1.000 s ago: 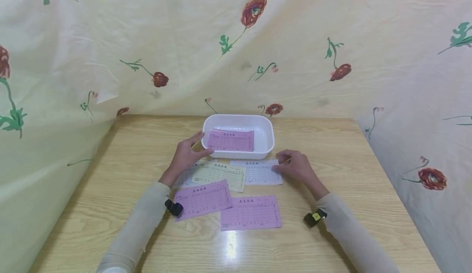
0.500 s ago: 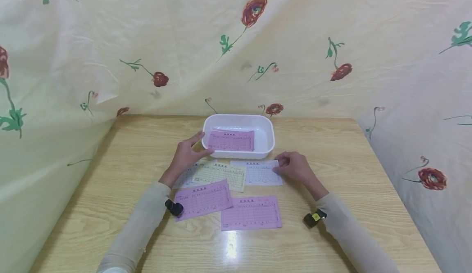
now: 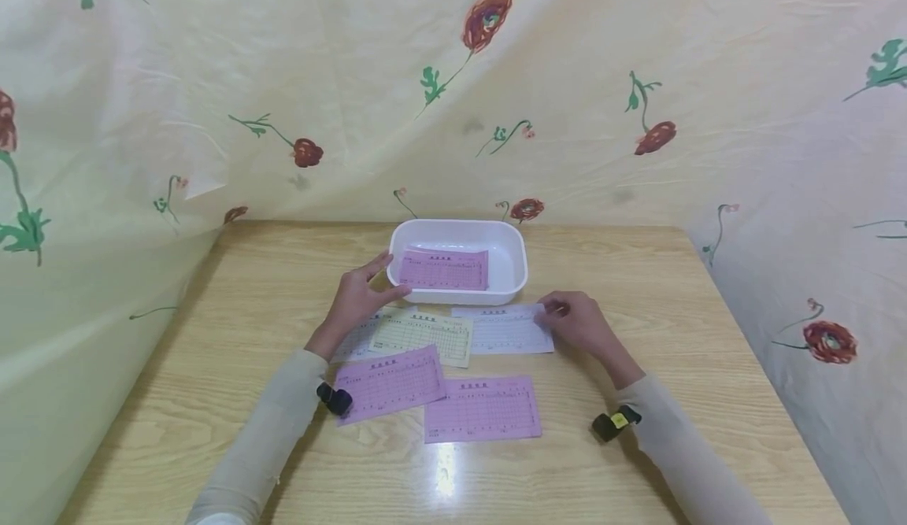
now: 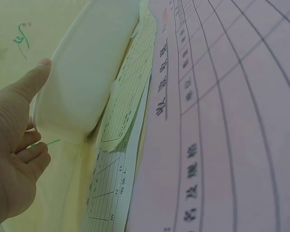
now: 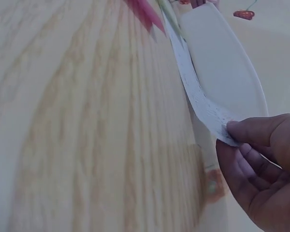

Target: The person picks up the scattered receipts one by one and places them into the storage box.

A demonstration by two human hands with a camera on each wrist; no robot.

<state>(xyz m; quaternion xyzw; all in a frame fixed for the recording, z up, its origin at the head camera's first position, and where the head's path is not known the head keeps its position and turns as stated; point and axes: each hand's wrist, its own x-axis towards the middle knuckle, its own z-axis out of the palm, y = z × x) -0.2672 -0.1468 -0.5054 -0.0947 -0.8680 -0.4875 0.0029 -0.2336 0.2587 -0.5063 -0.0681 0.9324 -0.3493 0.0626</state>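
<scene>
A white plastic tray (image 3: 507, 273) stands at the back of the table, with pink receipt slips (image 3: 444, 271) lying inside it. My left hand (image 3: 357, 295) holds the tray at its left end; in the left wrist view the thumb is on the rim and the fingers are bent at the wall. My right hand (image 3: 579, 322) pinches the upper right corner of a white receipt slip (image 3: 506, 333), between thumb and fingers. The right wrist view has that slip (image 5: 195, 94) bent up at the pinched end. A pale yellow slip (image 3: 425, 334) overlaps its left end.
Another white slip (image 3: 354, 341) lies partly under the yellow one, beside my left wrist. Two pink slips, one tilted (image 3: 390, 383) and one nearly straight (image 3: 482, 411), lie nearer on the wooden table (image 3: 638, 273). Flowered cloth (image 3: 340, 76) hangs behind and at both sides.
My right hand has shifted a little to the right, drawing the white slip along with it from beside the yellow one. The left hand and the tray have stayed in place.
</scene>
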